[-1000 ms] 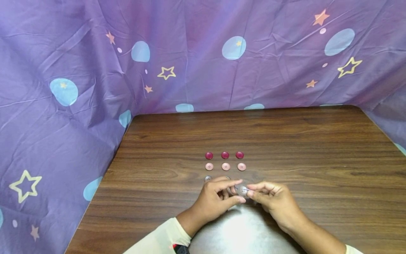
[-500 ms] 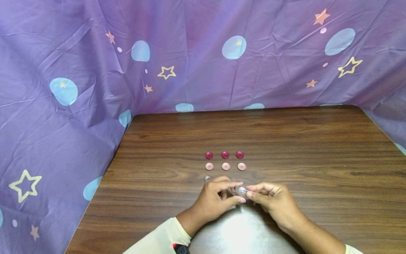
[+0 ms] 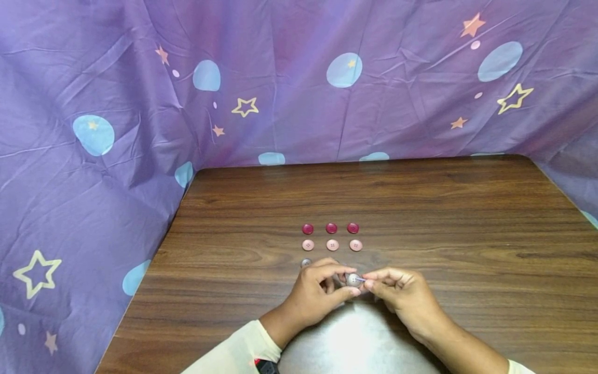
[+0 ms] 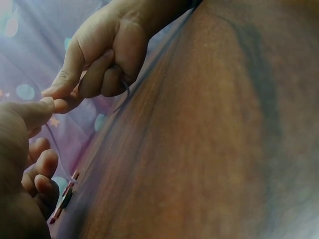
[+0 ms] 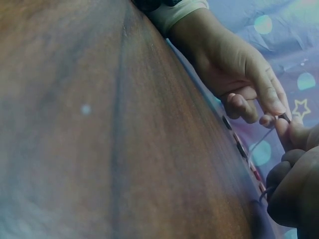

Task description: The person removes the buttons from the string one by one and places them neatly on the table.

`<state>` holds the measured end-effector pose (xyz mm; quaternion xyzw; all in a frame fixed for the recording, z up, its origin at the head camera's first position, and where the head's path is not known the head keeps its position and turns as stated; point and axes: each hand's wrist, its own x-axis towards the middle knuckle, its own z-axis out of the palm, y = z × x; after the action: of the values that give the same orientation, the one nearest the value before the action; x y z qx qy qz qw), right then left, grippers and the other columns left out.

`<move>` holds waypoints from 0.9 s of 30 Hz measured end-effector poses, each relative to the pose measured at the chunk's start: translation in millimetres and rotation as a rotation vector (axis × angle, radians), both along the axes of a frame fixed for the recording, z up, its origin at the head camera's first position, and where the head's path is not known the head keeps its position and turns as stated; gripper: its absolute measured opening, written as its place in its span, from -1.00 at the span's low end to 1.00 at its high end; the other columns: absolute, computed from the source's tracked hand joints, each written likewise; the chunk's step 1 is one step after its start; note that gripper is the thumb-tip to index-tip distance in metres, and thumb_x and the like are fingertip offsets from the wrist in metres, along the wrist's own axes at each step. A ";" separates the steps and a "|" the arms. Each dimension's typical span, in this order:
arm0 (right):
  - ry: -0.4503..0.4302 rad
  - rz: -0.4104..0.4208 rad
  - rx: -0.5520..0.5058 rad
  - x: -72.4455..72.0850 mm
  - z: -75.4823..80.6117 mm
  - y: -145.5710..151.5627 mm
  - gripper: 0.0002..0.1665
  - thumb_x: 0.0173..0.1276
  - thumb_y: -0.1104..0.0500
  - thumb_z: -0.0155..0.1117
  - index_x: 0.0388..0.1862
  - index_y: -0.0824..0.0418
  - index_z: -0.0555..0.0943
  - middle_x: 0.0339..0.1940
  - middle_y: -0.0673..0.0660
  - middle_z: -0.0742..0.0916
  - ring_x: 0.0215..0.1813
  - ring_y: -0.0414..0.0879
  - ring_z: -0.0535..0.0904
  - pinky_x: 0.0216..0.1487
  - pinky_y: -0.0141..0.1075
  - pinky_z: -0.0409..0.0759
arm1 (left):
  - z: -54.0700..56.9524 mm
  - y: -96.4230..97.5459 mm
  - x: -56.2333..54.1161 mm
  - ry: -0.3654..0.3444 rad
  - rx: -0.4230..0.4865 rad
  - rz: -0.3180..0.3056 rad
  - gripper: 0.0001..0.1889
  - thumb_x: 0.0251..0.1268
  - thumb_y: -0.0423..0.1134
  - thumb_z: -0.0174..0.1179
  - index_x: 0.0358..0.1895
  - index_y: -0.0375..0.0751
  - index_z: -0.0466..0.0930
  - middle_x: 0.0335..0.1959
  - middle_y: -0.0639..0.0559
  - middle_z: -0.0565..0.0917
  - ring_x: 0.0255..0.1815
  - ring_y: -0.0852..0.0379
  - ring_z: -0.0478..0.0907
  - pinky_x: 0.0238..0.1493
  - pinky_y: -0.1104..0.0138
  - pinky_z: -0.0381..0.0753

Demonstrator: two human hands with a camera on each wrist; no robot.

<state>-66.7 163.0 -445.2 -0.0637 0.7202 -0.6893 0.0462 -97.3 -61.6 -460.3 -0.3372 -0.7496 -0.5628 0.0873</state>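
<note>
Between the thumb and forefinger of my left hand (image 3: 313,293) a grey four-hole button (image 3: 353,280) is held, its face turned up. My right hand (image 3: 406,296) pinches a thin lavender cord (image 3: 360,280) right at the button's face. Whether the cord runs through a hole is too small to tell. In the left wrist view a length of cord (image 4: 56,149) hangs below the fingertips, and another bit of cord (image 4: 127,92) comes out of the curled fingers of my right hand. From the right wrist view, the button (image 5: 284,117) shows edge-on between both hands' fingertips.
Beyond the hands lie a row of dark red buttons (image 3: 331,228) and a row of pink buttons (image 3: 332,245). A grey button (image 3: 306,263) lies nearer, partly behind the left hand. The wooden table (image 3: 420,202) meets a purple patterned cloth (image 3: 299,104) at its far edge.
The held button has shifted slightly left, and my right fingertips stay at its right side with the cord. The buttons on the table have not moved.
</note>
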 end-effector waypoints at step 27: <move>-0.001 -0.224 0.124 -5.2 7.5 3.0 -0.84 0.53 0.33 0.41 -0.10 0.48 0.74 -0.53 -0.07 0.68 -0.58 -0.33 0.42 -0.58 -0.44 0.45 | 2.3 0.3 2.6 -0.133 0.012 0.025 -0.62 0.22 -0.43 0.57 0.11 -0.39 0.80 -0.16 -0.19 0.70 -0.50 0.54 0.41 -0.52 0.57 0.53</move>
<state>-71.9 166.0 -437.7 0.0204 0.7640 -0.6443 -0.0268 -94.6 -61.4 -458.0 -0.2890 -0.7545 -0.5874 0.0462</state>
